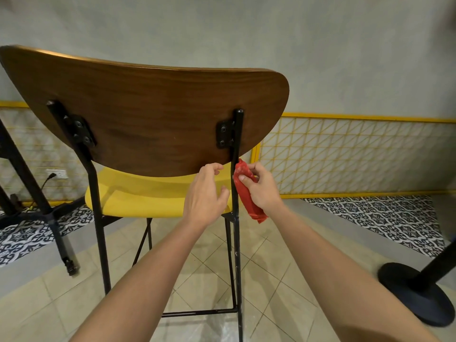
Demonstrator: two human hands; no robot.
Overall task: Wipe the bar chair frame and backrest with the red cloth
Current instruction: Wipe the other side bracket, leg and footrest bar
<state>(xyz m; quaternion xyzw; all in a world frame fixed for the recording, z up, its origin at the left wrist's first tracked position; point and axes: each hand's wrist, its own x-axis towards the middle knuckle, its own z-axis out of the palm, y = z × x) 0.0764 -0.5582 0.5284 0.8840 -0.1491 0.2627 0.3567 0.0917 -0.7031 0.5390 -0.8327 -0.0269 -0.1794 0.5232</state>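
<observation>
I am looking down at a beige tiled floor [209, 280] that is carrying the bar chair [238, 267] on its black legs, a round black pedestal base [414, 292] on my right and a black table foot [29, 218] on my left.

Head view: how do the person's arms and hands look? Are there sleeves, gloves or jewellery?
The left hand and the right hand are bare: no gloves, and no ring, watch or bracelet shows. No sleeve is visible either, all the way to the picture's lower edge.

Backrest [148, 114] left edge cut off; right rear leg [238, 267] foot out of view.
</observation>
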